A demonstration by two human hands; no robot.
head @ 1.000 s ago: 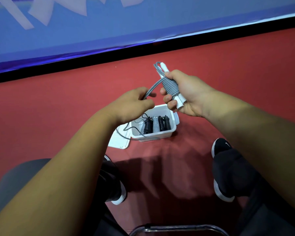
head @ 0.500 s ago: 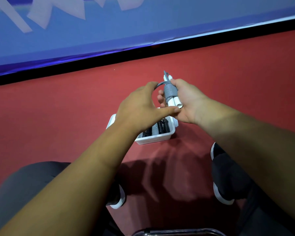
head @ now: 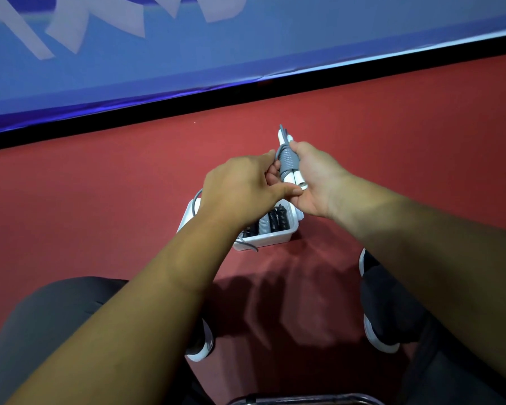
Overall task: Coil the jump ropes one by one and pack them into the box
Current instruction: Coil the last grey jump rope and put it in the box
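Note:
A grey jump rope (head: 288, 163) is wound in tight turns round its two white handles, held upright above the box. My right hand (head: 317, 182) grips the handles from the right. My left hand (head: 243, 185) pinches the rope's loose grey strand against the coil on its left side. A slack length of the strand (head: 197, 197) hangs behind my left wrist. Below the hands, a white plastic box (head: 272, 239) stands on the red floor and holds several coiled ropes (head: 270, 222), black and grey. My left forearm hides the box's left half.
A blue banner (head: 187, 48) with a black base strip runs across the back. My two black shoes (head: 376, 328) rest on the red floor (head: 100, 200) on either side. A metal chair rail (head: 304, 399) shows at the bottom edge.
My left hand has moved from below left of the bundle up against its left side, carrying the strand round the handles. Both hands have drifted slightly lower over the box.

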